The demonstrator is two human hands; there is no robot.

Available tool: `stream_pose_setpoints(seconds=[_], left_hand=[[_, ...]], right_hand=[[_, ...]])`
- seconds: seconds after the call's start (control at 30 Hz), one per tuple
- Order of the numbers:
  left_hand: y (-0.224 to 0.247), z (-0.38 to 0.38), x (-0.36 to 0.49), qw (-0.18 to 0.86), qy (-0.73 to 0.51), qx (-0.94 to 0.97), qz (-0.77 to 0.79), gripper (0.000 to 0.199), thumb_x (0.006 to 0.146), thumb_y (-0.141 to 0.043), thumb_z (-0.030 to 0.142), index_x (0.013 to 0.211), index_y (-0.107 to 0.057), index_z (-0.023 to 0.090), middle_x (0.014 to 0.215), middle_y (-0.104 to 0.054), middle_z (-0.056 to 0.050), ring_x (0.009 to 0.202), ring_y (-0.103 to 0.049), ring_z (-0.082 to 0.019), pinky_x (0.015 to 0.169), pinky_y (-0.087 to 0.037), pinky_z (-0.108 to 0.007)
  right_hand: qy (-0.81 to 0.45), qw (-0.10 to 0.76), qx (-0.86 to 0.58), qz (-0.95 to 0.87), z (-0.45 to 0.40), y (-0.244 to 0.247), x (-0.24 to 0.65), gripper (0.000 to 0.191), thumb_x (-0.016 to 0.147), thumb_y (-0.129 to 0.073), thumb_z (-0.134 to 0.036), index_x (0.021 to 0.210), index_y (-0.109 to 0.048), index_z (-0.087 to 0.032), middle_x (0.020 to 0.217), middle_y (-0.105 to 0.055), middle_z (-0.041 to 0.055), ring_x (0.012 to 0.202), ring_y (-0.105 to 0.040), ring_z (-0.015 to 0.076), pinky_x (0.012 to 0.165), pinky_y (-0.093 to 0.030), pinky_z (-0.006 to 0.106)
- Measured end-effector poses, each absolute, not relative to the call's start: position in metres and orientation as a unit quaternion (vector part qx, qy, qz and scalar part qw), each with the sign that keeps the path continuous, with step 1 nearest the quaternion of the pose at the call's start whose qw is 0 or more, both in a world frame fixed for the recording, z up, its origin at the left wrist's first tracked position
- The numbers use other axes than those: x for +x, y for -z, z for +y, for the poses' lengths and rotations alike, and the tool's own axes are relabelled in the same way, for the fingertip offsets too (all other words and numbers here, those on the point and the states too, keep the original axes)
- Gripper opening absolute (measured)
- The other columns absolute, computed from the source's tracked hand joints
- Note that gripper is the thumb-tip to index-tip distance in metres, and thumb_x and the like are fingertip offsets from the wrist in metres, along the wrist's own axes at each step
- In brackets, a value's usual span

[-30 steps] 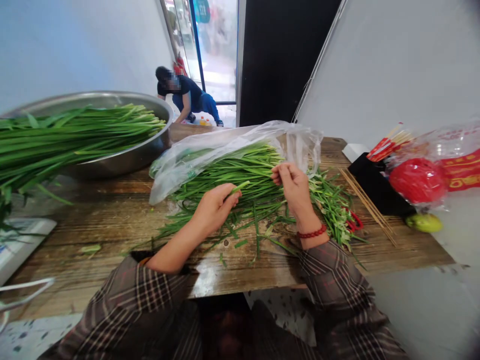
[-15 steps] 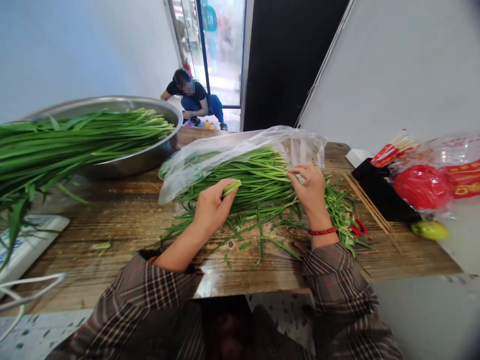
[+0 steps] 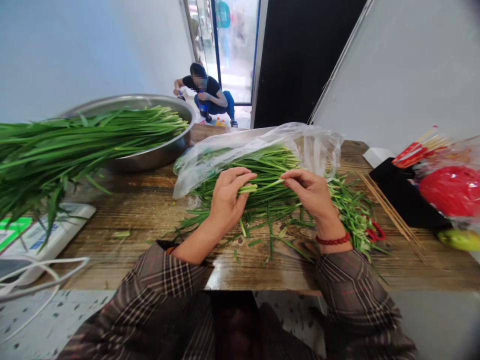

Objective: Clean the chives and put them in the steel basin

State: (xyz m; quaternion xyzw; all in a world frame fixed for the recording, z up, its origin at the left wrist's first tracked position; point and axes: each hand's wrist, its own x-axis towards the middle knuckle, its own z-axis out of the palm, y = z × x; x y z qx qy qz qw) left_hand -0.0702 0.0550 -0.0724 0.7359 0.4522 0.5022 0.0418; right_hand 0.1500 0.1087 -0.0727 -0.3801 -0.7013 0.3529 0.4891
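Note:
My left hand (image 3: 229,199) is closed round a few green stalks (image 3: 248,189), whose pale cut ends poke out between thumb and fingers. Thumb and forefinger of my right hand (image 3: 310,194) pinch the pale end of a single stalk (image 3: 275,183) that stretches across toward my left hand. Beneath and behind both hands lies a heap of long green stalks (image 3: 275,159), partly covered by a clear plastic bag (image 3: 240,142). Loose leaves and trimmings (image 3: 348,210) are piled right of my right wrist.
A metal basin (image 3: 150,156) full of green stalks stands at the left, above a white scale (image 3: 63,225) with cables. Wooden sticks (image 3: 392,215), a black holder (image 3: 405,192) and a red wrapped bundle (image 3: 450,190) lie right. A person (image 3: 210,95) squats by the door.
My right hand has taken hold of a stalk end and moved nearer my left hand. My left hand has turned, its fingers raised. The view has shifted left; the squatting person's arms have moved.

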Motion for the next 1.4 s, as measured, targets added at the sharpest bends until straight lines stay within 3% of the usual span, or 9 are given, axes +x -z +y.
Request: stream_pose_setpoints(seconds=[0.1,0.27,0.43,0.73,0.83,0.93,1.07,1.27,1.4], left_hand=[[0.079,0.059,-0.069,0.082,-0.436,0.777,0.446,0.028,0.094,-0.048,0.026,0.115,-0.066,0.019,0.114,-0.067,-0.011,0.109,-0.057,-0.023,0.096,-0.042,-0.039],[0.083,0.061,-0.064,0.132,-0.341,0.789,0.493,0.021,0.091,-0.053,0.029,0.100,-0.069,0.018,0.085,-0.069,-0.007,0.085,-0.060,-0.021,0.079,-0.042,-0.034],[0.073,0.059,-0.064,0.223,-0.382,0.747,0.495,0.026,0.093,-0.046,0.030,0.081,-0.063,0.016,0.075,-0.064,-0.002,0.073,-0.056,-0.015,0.072,-0.042,-0.027],[0.074,0.059,-0.065,0.298,-0.411,0.695,0.509,0.037,0.094,-0.042,0.042,0.076,-0.061,0.015,0.066,-0.056,0.001,0.064,-0.051,-0.012,0.064,-0.039,-0.024],[0.076,0.060,-0.067,0.274,-0.429,0.689,0.515,0.035,0.094,-0.044,0.040,0.076,-0.061,0.015,0.067,-0.057,0.001,0.065,-0.053,-0.012,0.065,-0.039,-0.024],[0.077,0.062,-0.069,0.271,-0.468,0.665,0.516,0.030,0.094,-0.046,0.038,0.079,-0.059,0.016,0.064,-0.057,0.001,0.066,-0.055,-0.012,0.069,-0.042,-0.025],[0.076,0.063,-0.070,0.343,-0.543,0.597,0.480,0.026,0.094,-0.048,0.042,0.084,-0.053,0.018,0.066,-0.057,0.003,0.059,-0.055,-0.009,0.064,-0.046,-0.023],[0.069,0.061,-0.066,0.395,-0.588,0.543,0.450,0.023,0.093,-0.052,0.039,0.086,-0.051,0.017,0.072,-0.059,0.002,0.059,-0.057,-0.008,0.061,-0.047,-0.022],[0.068,0.060,-0.067,0.395,-0.583,0.551,0.448,0.019,0.093,-0.051,0.036,0.086,-0.050,0.018,0.072,-0.058,0.003,0.059,-0.056,-0.008,0.061,-0.048,-0.023]], right_hand=[[-0.340,0.477,-0.375,-0.718,0.104,0.073,0.143,0.014,0.084,-0.064,-0.031,0.091,-0.071,-0.021,0.083,-0.071,0.0010,0.070,-0.061,0.0128,0.067,-0.047,0.028],[-0.292,0.495,-0.372,-0.729,0.100,0.076,0.133,0.020,0.085,-0.063,-0.029,0.103,-0.066,-0.022,0.083,-0.068,0.0001,0.073,-0.062,0.0131,0.071,-0.049,0.029],[-0.254,0.512,-0.365,-0.735,0.096,0.077,0.129,0.026,0.086,-0.061,-0.028,0.111,-0.057,-0.024,0.081,-0.067,-0.0014,0.071,-0.063,0.0133,0.072,-0.050,0.030],[-0.112,0.469,-0.362,-0.798,0.095,0.078,0.128,0.029,0.091,-0.054,-0.026,0.120,-0.054,-0.024,0.089,-0.068,0.0039,0.079,-0.064,0.0179,0.077,-0.051,0.035],[-0.063,0.448,-0.377,-0.808,0.097,0.078,0.134,0.026,0.092,-0.050,-0.023,0.116,-0.059,-0.021,0.094,-0.068,0.0078,0.084,-0.064,0.0204,0.080,-0.049,0.037],[-0.097,0.442,-0.376,-0.809,0.100,0.076,0.139,0.019,0.093,-0.050,-0.025,0.101,-0.066,-0.022,0.089,-0.070,0.0056,0.082,-0.064,0.0197,0.077,-0.049,0.037],[-0.178,0.339,-0.272,-0.883,0.098,0.074,0.133,0.013,0.090,-0.059,-0.028,0.085,-0.071,-0.024,0.090,-0.070,0.0037,0.087,-0.062,0.0194,0.083,-0.047,0.038],[-0.203,0.231,-0.158,-0.938,0.072,0.082,0.097,0.025,0.093,-0.051,-0.020,0.108,-0.071,-0.025,0.094,-0.066,0.0062,0.087,-0.057,0.0179,0.079,-0.046,0.034],[-0.090,0.148,-0.149,-0.974,0.059,0.091,0.080,0.026,0.095,-0.049,-0.019,0.107,-0.071,-0.024,0.088,-0.066,0.0062,0.080,-0.053,0.0174,0.072,-0.041,0.032]])
